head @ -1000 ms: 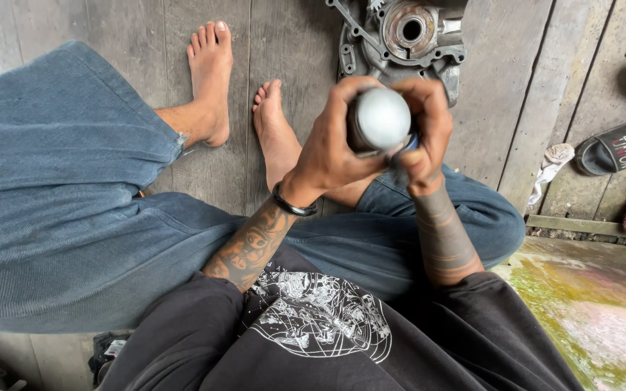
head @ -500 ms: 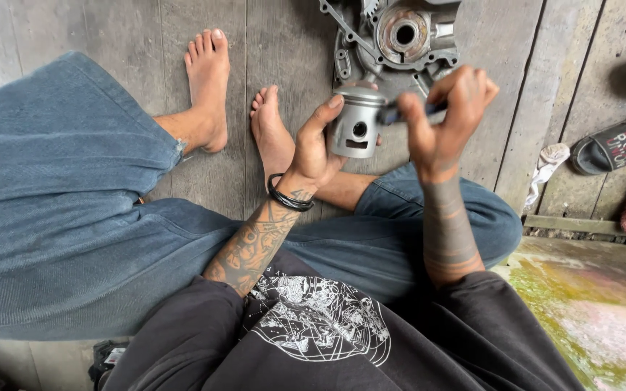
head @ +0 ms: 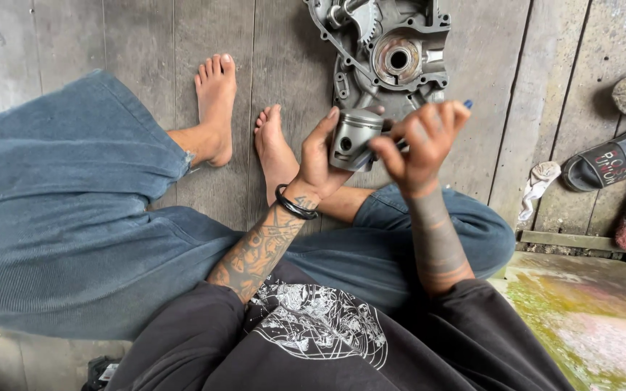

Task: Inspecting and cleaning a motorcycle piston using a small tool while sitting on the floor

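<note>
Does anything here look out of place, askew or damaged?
Nothing looks damaged or spilled. The left hand holds a grey metal piston, tilted on its side, with the right hand at it. A lone sandal and crumpled rag lie loose on the plank floor.

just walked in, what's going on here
A person sits cross-legged on a plank floor, gripping a metal piston in the left hand. The right hand works at the piston's side with something small and blue-tipped. An engine case lies on the floor just beyond.
</note>
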